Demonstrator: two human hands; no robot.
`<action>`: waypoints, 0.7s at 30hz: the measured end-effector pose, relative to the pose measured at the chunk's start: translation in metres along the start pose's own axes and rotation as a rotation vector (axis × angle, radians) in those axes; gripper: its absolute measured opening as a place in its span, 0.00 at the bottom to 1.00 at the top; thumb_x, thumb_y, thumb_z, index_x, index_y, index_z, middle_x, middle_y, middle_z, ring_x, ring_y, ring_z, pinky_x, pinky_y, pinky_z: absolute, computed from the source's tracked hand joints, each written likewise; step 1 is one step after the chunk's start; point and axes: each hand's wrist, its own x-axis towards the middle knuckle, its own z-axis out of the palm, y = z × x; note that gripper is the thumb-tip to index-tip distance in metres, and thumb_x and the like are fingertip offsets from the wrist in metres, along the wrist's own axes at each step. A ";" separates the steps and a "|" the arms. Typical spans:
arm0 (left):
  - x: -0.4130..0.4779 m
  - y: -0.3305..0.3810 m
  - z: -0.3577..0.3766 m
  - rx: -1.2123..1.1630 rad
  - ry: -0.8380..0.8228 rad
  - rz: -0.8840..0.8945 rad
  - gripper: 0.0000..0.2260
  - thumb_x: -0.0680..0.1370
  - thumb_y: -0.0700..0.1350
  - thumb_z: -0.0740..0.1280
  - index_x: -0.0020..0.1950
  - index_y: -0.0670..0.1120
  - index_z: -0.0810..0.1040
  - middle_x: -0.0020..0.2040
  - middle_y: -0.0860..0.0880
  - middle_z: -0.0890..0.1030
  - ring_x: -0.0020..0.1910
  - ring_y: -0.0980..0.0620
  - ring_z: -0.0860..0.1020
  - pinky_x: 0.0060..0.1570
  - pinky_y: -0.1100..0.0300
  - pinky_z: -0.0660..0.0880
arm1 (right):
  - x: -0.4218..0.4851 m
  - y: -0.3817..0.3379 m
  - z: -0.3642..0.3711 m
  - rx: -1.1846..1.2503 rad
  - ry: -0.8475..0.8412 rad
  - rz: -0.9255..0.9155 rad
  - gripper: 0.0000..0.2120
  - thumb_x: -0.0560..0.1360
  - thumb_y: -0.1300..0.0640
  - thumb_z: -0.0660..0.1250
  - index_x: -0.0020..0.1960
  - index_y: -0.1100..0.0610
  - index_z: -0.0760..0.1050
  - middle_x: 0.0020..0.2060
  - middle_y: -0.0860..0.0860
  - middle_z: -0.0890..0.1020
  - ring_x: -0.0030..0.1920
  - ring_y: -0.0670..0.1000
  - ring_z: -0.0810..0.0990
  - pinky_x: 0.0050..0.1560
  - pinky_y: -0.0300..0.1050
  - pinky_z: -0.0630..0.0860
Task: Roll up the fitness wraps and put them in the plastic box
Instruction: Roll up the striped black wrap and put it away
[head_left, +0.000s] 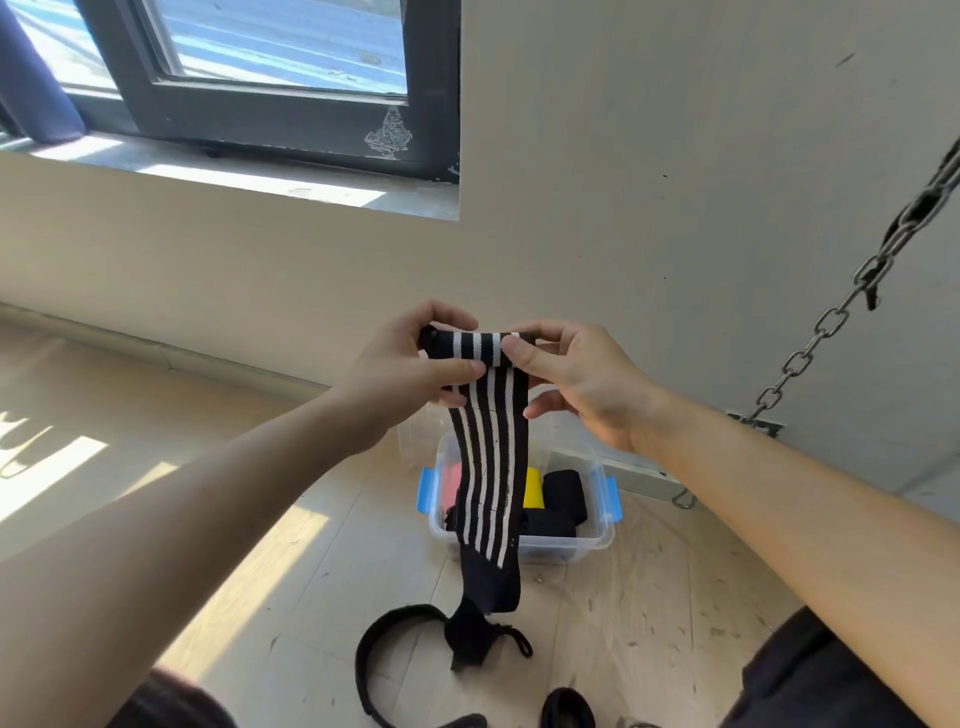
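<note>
A black fitness wrap with white stripes (491, 467) hangs from both hands, its top end turned into a small roll. My left hand (410, 364) pinches the roll's left end with thumb and fingers. My right hand (566, 374) pinches its right end. The wrap's tail reaches the floor, ending in a black loop. Below and behind it stands the clear plastic box (597, 540) with blue clips, holding rolled wraps: a pink one (449, 478), a yellow one (533, 486) and black ones (566, 491).
A black curved strap (374, 649) lies on the pale wooden floor by the wrap's tail, and another dark item (566, 706) sits at the bottom edge. A metal chain (852, 296) runs slantwise at the right. The wall and a window are behind the box.
</note>
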 end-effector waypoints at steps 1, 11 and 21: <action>0.000 0.000 0.000 -0.020 -0.025 -0.042 0.14 0.76 0.38 0.74 0.60 0.45 0.78 0.51 0.43 0.80 0.48 0.46 0.84 0.43 0.55 0.83 | -0.001 0.000 0.000 0.004 0.007 -0.014 0.09 0.79 0.56 0.69 0.57 0.58 0.80 0.47 0.56 0.86 0.46 0.51 0.85 0.34 0.41 0.79; -0.001 0.001 -0.005 0.021 -0.060 -0.119 0.11 0.79 0.48 0.71 0.59 0.43 0.83 0.55 0.38 0.84 0.53 0.44 0.85 0.47 0.55 0.83 | -0.004 0.001 0.001 -0.057 -0.002 -0.099 0.13 0.77 0.65 0.71 0.60 0.57 0.81 0.50 0.54 0.87 0.50 0.50 0.86 0.41 0.42 0.82; -0.004 0.005 -0.003 0.014 0.048 0.084 0.09 0.76 0.36 0.74 0.55 0.43 0.82 0.50 0.42 0.84 0.46 0.49 0.86 0.44 0.59 0.82 | 0.001 -0.002 0.003 -0.045 -0.069 0.063 0.30 0.74 0.34 0.61 0.63 0.56 0.80 0.55 0.54 0.85 0.56 0.54 0.84 0.46 0.51 0.83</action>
